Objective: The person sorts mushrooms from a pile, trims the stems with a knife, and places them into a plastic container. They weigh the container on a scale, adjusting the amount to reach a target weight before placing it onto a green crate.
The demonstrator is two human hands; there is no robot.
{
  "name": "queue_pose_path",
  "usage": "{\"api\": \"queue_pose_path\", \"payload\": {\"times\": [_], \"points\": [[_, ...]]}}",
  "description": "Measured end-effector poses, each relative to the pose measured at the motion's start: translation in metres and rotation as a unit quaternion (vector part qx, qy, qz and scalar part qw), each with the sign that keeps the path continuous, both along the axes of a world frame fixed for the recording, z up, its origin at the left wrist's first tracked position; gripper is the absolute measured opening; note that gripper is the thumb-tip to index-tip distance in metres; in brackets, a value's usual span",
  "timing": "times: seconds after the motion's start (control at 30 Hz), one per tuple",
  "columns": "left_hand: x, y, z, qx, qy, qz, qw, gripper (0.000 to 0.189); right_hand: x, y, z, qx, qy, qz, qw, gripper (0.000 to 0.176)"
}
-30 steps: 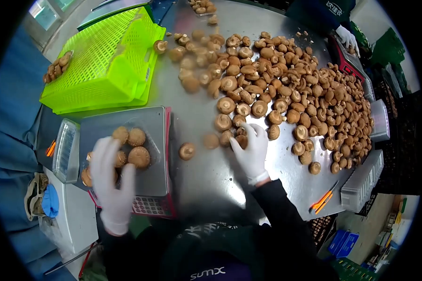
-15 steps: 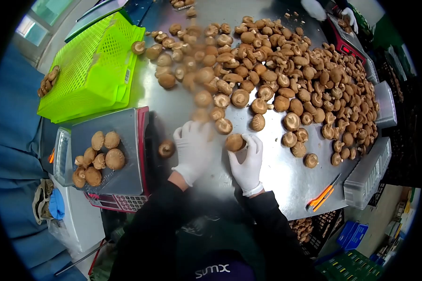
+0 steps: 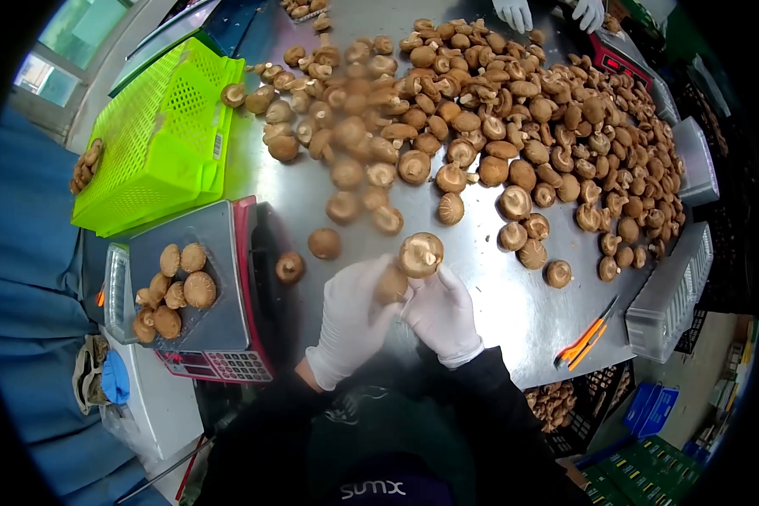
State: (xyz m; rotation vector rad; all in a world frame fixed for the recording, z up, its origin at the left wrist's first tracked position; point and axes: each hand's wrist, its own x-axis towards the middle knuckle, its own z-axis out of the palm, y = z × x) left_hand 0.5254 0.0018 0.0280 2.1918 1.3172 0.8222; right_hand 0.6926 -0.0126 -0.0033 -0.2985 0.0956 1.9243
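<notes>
My right hand [image 3: 444,319], in a white glove, grips a brown shiitake mushroom [image 3: 420,255] with its pale underside and stem turned up. Close beside it, my gloved left hand [image 3: 352,316] closes on a second mushroom [image 3: 390,285], which looks blurred. The two hands nearly touch over the near part of the metal table. Loose mushrooms lie left of my left hand, one [image 3: 324,244] on the bare metal and another [image 3: 290,267] by the scale. Beyond my hands spreads a large heap of mushrooms [image 3: 514,110].
On the left a scale [image 3: 249,278] bears several mushrooms in a clear tray, behind it a green basket [image 3: 156,139]. At right lie orange-handled cutters [image 3: 580,344] and clear plastic trays [image 3: 662,295]. Another person's gloved hands [image 3: 514,13] are at the far edge.
My right hand has lifted its mushroom and turned its underside up. My left hand has come in beside it, now with a mushroom. One more mushroom lies left of my hands.
</notes>
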Motion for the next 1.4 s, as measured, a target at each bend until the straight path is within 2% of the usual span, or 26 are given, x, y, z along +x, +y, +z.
{"api": "queue_pose_path", "payload": {"times": [0.03, 0.1, 0.2, 0.3, 0.4, 0.43, 0.6, 0.67, 0.73, 0.8, 0.83, 0.87, 0.93, 0.97, 1.0, 1.03, 1.1, 1.13, 1.17, 1.2, 1.23, 1.27, 1.3, 1.33, 1.37, 1.4], "points": [[0.001, -0.002, 0.0, -0.003, 0.009, -0.008, 1.0, 0.074, -0.004, 0.0, 0.0, -0.016, -0.039, 0.005, 0.999, 0.051], [-0.001, -0.003, 0.001, -0.018, -0.012, -0.025, 0.999, 0.082, -0.001, -0.001, 0.008, -0.01, 0.01, 0.021, 1.0, 0.051], [0.0, -0.005, 0.013, 0.009, -0.025, 0.025, 0.999, 0.086, 0.0, -0.002, 0.006, 0.016, 0.006, 0.028, 0.999, 0.051], [0.005, -0.001, 0.025, 0.013, -0.049, 0.006, 0.999, 0.081, 0.002, -0.007, 0.005, 0.024, -0.076, 0.049, 0.996, 0.051], [0.008, 0.004, 0.026, -0.009, -0.057, -0.076, 0.995, 0.071, 0.006, -0.015, 0.007, 0.051, -0.175, 0.079, 0.98, 0.048], [0.009, 0.003, 0.016, -0.015, -0.066, -0.083, 0.994, 0.06, 0.008, -0.018, 0.01, 0.065, -0.208, 0.088, 0.972, 0.047], [0.003, -0.004, 0.006, -0.25, -0.242, -0.079, 0.934, 0.054, 0.041, -0.038, 0.028, 0.03, -0.364, 0.135, 0.921, 0.041], [0.0, -0.004, 0.006, -0.311, -0.304, -0.081, 0.897, 0.052, 0.089, -0.055, 0.029, 0.111, -0.543, 0.29, 0.78, 0.043], [-0.003, -0.004, 0.005, -0.355, -0.364, -0.077, 0.857, 0.05, 0.136, -0.072, 0.034, 0.285, -0.65, 0.459, 0.535, 0.054], [-0.004, 0.001, 0.013, -0.468, -0.442, -0.034, 0.764, 0.05, 0.156, -0.084, 0.062, 0.205, -0.67, 0.63, 0.335, 0.066], [-0.004, 0.003, 0.015, -0.521, -0.476, -0.013, 0.708, 0.05, 0.162, -0.082, 0.071, 0.18, -0.707, 0.59, 0.346, 0.072], [-0.006, 0.002, 0.011, -0.54, -0.511, -0.017, 0.669, 0.048, 0.169, -0.089, 0.07, 0.223, -0.781, 0.471, 0.343, 0.062], [-0.01, 0.003, 0.0, -0.57, -0.575, -0.025, 0.586, 0.049, 0.147, -0.066, 0.08, 0.169, -0.803, 0.309, 0.481, 0.052], [-0.012, 0.001, -0.005, -0.55, -0.529, -0.019, 0.646, 0.047, 0.131, -0.047, 0.081, 0.12, -0.812, 0.254, 0.511, 0.043], [-0.013, -0.001, -0.01, -0.529, -0.478, -0.01, 0.701, 0.045, 0.121, -0.031, 0.063, 0.121, -0.835, 0.177, 0.507, 0.039], [-0.018, -0.001, -0.015, -0.538, -0.477, 0.005, 0.694, 0.043, 0.114, -0.015, 0.042, 0.13, -0.864, 0.11, 0.475, 0.036], [-0.021, 0.003, -0.011, -0.556, -0.513, 0.07, 0.65, 0.031, 0.091, 0.022, 0.015, 0.086, -0.888, 0.031, 0.451, 0.038], [-0.025, 0.006, -0.014, -0.558, -0.51, 0.082, 0.649, 0.029, 0.081, 0.041, 0.003, 0.082, -0.895, -0.015, 0.439, 0.043], [-0.032, 0.011, -0.02, -0.559, -0.507, 0.094, 0.649, 0.028, 0.073, 0.057, -0.01, 0.097, -0.917, -0.034, 0.385, 0.049], [-0.036, 0.015, -0.023, -0.561, -0.503, 0.107, 0.649, 0.029, 0.065, 0.071, -0.016, 0.098, -0.927, -0.027, 0.36, 0.05], [-0.032, 0.023, -0.007, -0.554, -0.442, 0.127, 0.693, 0.027, 0.058, 0.079, -0.028, 0.125, -0.941, -0.045, 0.313, 0.05], [-0.028, 0.029, -0.007, -0.462, -0.351, 0.124, 0.805, 0.022, 0.052, 0.083, -0.037, 0.149, -0.951, -0.063, 0.264, 0.049], [-0.024, 0.035, -0.006, -0.358, -0.248, 0.116, 0.893, 0.018, 0.046, 0.083, -0.04, 0.145, -0.942, -0.09, 0.29, 0.046], [-0.016, 0.041, -0.004, -0.243, -0.14, 0.102, 0.954, 0.014, 0.045, 0.08, -0.034, 0.156, -0.933, -0.095, 0.312, 0.048], [-0.005, 0.047, 0.0, -0.133, -0.127, 0.092, 0.979, 0.013, 0.047, 0.075, -0.038, 0.14, -0.894, -0.076, 0.419, 0.05], [0.005, 0.057, -0.001, -0.064, -0.051, 0.064, 0.995, 0.018, 0.051, 0.069, -0.042, 0.123, -0.844, -0.055, 0.52, 0.053]]}}
